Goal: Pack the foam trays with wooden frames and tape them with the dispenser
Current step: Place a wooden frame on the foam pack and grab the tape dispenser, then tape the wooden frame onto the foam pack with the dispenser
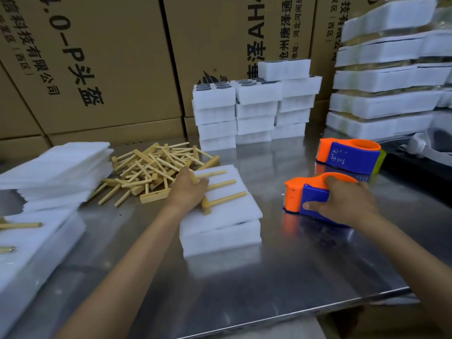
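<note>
A white foam tray (221, 237) sits mid-table under a thin foam sheet (232, 211). A wooden frame (221, 185) with three prongs lies on that sheet. My left hand (188, 189) rests on the frame's crossbar at the sheet's left edge, fingers pressing it down. To the right, my right hand (347, 203) grips an orange and blue tape dispenser (304, 196) that stands on the metal table. A heap of loose wooden frames (149, 172) lies just left of the tray.
A second tape dispenser (349, 155) stands behind the first. Stacks of foam trays (254, 111) rise at the back, taped packs (391, 77) at the right. Foam sheets (58, 167) pile at the left, cardboard boxes (97, 62) behind. The table edge (293, 311) runs near me.
</note>
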{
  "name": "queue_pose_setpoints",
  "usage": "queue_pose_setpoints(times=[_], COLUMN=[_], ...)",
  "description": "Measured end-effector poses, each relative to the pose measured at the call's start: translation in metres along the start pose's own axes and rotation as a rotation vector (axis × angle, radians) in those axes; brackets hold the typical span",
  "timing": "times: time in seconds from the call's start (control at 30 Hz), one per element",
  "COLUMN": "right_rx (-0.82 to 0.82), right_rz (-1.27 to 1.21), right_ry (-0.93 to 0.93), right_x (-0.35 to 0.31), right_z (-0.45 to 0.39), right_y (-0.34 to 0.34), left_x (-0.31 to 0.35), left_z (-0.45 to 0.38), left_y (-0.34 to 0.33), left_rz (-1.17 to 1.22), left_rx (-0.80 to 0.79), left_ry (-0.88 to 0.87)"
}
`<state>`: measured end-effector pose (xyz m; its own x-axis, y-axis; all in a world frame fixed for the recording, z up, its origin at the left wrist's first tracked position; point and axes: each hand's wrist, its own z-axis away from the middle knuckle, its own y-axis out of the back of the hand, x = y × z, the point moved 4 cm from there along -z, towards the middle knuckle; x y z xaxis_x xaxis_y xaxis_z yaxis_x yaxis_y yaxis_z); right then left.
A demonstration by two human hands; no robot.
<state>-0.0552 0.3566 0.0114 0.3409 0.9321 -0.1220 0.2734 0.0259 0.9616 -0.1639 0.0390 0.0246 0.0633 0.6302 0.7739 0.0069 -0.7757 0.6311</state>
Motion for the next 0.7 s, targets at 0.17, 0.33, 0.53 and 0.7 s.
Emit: queue_pose_setpoints(times=[0.17,0.33,0.53,0.7], right_rx=[0.263,0.118,0.007,-0.076], right_rz=[-0.328,-0.519,-0.715,-0.839], right_ry=[0.048,0.179,0.306,0.297], right_x=[-0.006,-0.026,-0.038,-0.033], right_z=[0.006,0.011,0.019,0.013], right_y=[0.012,0.032,0.046,0.042], left_x=[0.04,0.087,0.095,0.099], left_z=[0.012,0.024,0.025,0.028], left_y=[-0.003,-0.032,-0.03,-0.034], left_rz=[-0.11,0.146,0.307,0.37], left_rx=[0.133,-0.292,-0.394,-0.393], left_ry=[-0.388,-0.466,-0.352,-0.249])
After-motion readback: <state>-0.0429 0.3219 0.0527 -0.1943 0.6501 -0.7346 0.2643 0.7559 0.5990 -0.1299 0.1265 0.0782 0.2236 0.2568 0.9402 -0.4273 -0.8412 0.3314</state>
